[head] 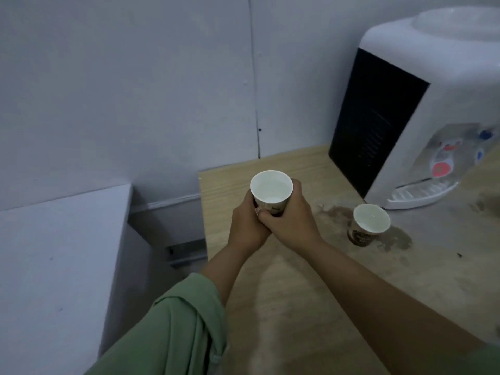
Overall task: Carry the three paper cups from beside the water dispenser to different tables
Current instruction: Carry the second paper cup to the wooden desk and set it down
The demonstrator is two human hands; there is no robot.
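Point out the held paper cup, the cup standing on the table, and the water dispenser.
held paper cup [271, 188]: head view, inside wall under the rim.
standing paper cup [371, 218]: head view, inner wall.
water dispenser [446, 85]: head view, white side.

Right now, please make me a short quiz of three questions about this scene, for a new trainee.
1. True or false: both hands are holding the same paper cup.
2. How many paper cups are visible? A) one B) two C) three
3. Fill in: the cup on the table stands in front of the water ____.

Key
1. True: the left hand and the right hand wrap the held cup together.
2. B: the held cup and the standing cup on the table.
3. dispenser; the cup stands upright on a dark wet patch near its drip tray.
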